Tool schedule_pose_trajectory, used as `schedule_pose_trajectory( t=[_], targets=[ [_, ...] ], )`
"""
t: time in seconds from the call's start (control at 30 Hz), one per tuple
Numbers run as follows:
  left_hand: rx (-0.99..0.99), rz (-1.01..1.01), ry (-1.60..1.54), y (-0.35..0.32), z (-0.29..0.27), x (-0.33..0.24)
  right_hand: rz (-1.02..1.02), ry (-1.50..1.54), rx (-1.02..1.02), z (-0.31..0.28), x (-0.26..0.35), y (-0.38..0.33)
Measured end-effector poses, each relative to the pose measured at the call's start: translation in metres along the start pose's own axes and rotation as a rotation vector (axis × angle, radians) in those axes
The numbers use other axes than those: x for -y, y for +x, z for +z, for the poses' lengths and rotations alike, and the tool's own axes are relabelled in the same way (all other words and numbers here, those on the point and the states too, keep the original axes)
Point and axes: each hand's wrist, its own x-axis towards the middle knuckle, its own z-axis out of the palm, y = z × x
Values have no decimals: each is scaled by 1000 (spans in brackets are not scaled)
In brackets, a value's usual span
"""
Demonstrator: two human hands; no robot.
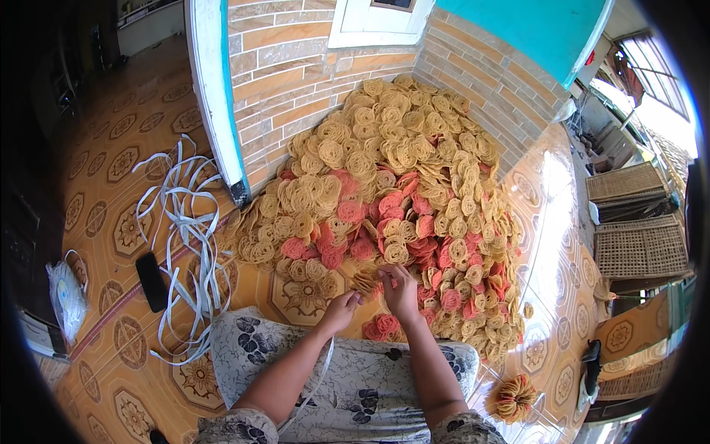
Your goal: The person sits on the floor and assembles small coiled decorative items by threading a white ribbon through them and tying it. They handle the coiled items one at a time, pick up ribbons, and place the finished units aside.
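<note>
A small stack of tan, lacy coiled discs (365,280) is between my hands, seen edge-on above my lap. My right hand (400,294) is closed, its thumb and fingers pinching the stack's right side. On the left, my left hand (339,312) is pinched shut at the end of a thin white strip (325,364), which trails down over my patterned cloth. Its fingertips are close to the stack; whether they touch it I cannot tell. In front of me rises a large heap of similar tan discs (403,152), with red ones (349,212) mixed in.
Loose white strips (194,244) lie tangled on the tiled floor at left, beside a black phone (151,282) and a clear plastic bag (67,300). A ring-shaped bundle of tan and red discs (515,398) sits at lower right. Woven racks (640,246) stand farther right.
</note>
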Motion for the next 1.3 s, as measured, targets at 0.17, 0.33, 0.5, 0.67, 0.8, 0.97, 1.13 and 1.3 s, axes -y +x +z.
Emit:
schedule_pose_trajectory(
  t=[0.17, 0.33, 0.5, 0.67, 0.8, 0.97, 1.13, 1.3],
  targets=[
    [-23, 52, -83, -8, 11, -11, 34, 348, 83, -6, -2, -9],
    [36, 71, -55, -7, 5, -16, 252, 738, -19, -3, -2, -4],
    [111, 79, -25, -9, 2, -12, 422, 420, 195, -20, -14, -7],
    [401, -214, -94, -12, -10, -16, 307, 194, 293, -20, -26, -15],
    [-156, -111, 206, -20, -20, -36, -54, 13, 312, -2, -6, -30],
    [161, -37, 84, -21, -29, -45, -61, 17, 152, 12, 9, -23],
    [143, -84, 91, -23, -13, -30, 186, 232, 32, -10, -15, 1],
    [67, -25, 23, -3, -3, -10, 230, 5, 103, 8, -49, 14]
  ],
)
